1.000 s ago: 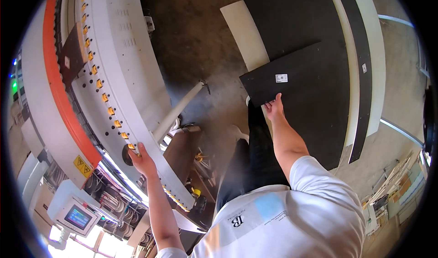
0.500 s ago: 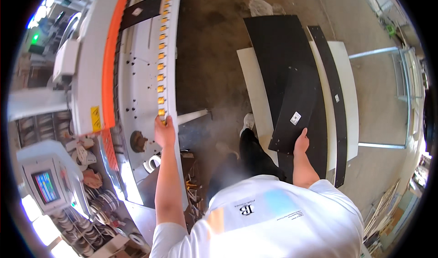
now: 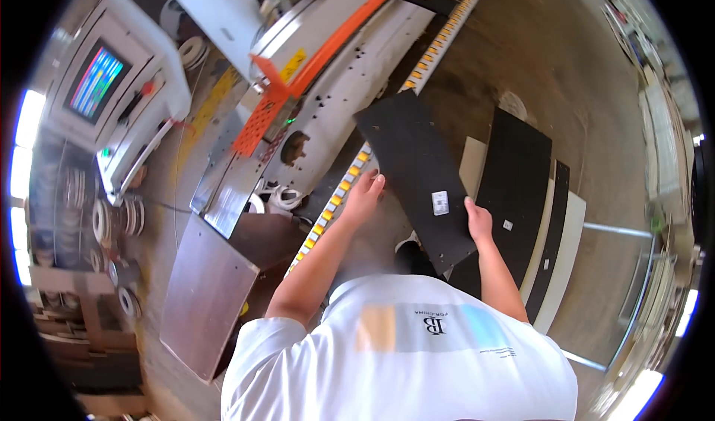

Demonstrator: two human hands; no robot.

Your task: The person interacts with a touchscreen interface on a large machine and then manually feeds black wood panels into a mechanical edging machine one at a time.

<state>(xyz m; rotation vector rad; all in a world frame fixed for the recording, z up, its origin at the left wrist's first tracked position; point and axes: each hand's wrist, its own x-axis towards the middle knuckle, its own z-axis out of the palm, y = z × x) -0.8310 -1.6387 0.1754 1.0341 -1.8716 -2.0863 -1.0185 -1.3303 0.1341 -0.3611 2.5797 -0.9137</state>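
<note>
Both hands grasp a flat black panel [image 3: 417, 171]. The left hand [image 3: 365, 195] clasps its left edge, the right hand [image 3: 478, 221] its right. A small white label [image 3: 439, 202] sits between them.

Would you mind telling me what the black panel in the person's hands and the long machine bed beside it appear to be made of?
The black panel looks like laminated board, probably wood-based: thin, flat, rigid, with a matte dark face and a small white sticker. The machine bed appears to be painted metal: smooth pale grey surface with drilled holes. Both hands, left hand and right hand, rest on the panel's edges.
</note>
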